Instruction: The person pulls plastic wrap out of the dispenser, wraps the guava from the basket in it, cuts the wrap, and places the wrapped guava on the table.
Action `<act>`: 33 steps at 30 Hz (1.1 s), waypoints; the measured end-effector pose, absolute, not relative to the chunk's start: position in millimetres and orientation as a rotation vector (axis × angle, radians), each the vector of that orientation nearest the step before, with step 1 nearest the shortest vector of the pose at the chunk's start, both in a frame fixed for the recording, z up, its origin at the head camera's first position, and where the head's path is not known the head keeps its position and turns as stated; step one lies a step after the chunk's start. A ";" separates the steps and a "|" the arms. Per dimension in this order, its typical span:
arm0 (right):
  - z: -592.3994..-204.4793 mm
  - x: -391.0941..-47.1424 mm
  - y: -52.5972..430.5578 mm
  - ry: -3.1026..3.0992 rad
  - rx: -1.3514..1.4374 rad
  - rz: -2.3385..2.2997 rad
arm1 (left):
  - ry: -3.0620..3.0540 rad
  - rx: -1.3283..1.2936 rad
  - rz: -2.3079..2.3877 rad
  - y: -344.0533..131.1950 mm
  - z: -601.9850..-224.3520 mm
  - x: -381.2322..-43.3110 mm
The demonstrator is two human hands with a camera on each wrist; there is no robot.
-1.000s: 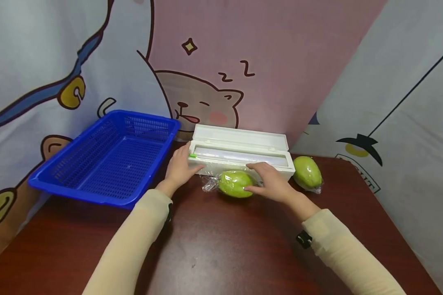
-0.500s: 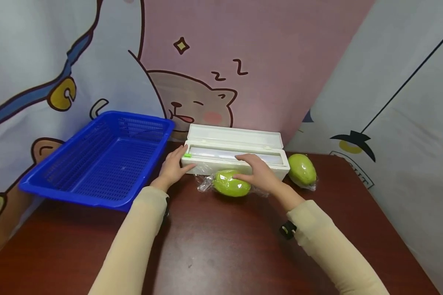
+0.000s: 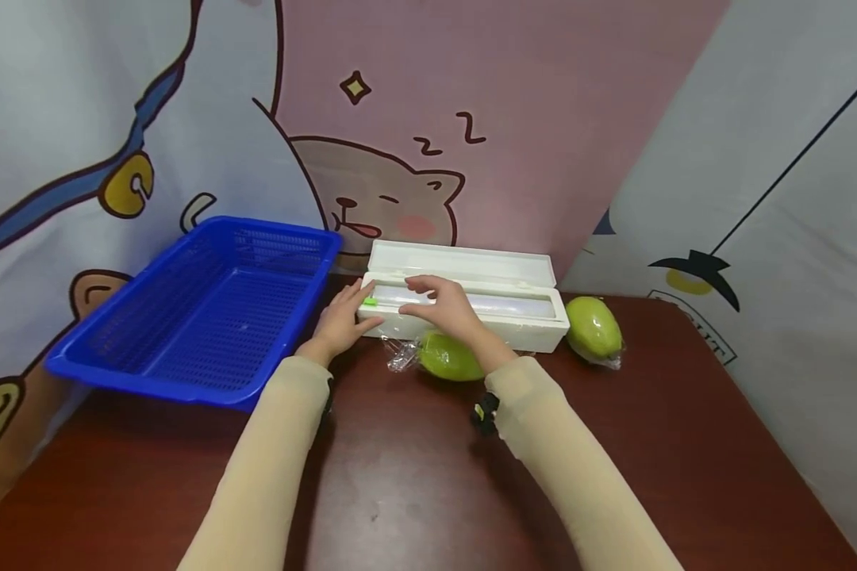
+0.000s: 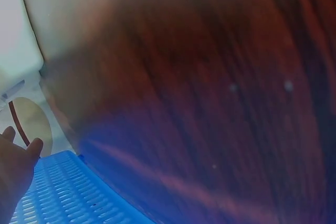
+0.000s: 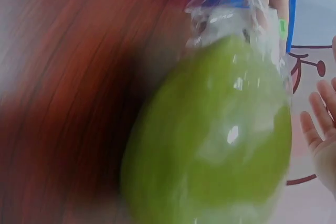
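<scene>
A white cling film dispenser (image 3: 528, 338) stands at the back of the table, its lid raised and the film roll (image 3: 514, 305) showing inside. My left hand (image 3: 338, 325) rests at its left end, fingers extended beside the small green slider (image 3: 370, 301). Over the dispenser's left half hovers my right hand (image 3: 448, 308), fingers loosely bent, thumb apart and nothing between them. Below that hand lies a green fruit (image 3: 444, 359) in clear film, partly hidden by the wrist; the film bunches at its left end. The right wrist view shows this wrapped fruit (image 5: 210, 140) up close.
On the left stands a blue plastic basket (image 3: 143, 386), close to my left forearm. Another wrapped green fruit (image 3: 594, 327) lies right of the dispenser. A patterned cloth (image 3: 543, 119) hangs behind the dark wooden table (image 3: 400, 476).
My right hand has moved left, from above the wrapped fruit to over the dispenser's left half. The left hand stays at the dispenser's left end.
</scene>
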State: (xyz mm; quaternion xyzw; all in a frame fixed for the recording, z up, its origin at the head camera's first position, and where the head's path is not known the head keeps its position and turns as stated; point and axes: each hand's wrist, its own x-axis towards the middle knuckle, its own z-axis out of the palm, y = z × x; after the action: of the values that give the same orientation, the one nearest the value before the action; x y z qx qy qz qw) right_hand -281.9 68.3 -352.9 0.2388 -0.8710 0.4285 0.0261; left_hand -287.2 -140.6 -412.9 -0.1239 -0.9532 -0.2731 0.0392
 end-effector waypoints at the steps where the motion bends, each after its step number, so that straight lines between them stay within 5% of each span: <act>1: -354.2 -284.1 64.2 -2.691 0.729 1.333 | -2.927 -0.378 -0.830 -140.7 -413.1 -287.4; 22: -380.4 -303.4 23.7 -2.753 0.554 1.511 | -2.980 -0.351 -0.821 -136.9 -416.9 -285.8; 33: -382.2 -308.8 12.2 -2.775 0.642 1.202 | -2.950 -0.358 -0.818 -139.1 -416.1 -287.9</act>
State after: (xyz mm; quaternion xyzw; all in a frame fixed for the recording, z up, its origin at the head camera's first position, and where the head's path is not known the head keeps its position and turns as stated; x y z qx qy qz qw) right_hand -308.8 12.2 -382.2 0.2076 -0.8974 0.3886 0.0249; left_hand -287.9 -139.1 -416.1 -0.1161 -0.9567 -0.2654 0.0297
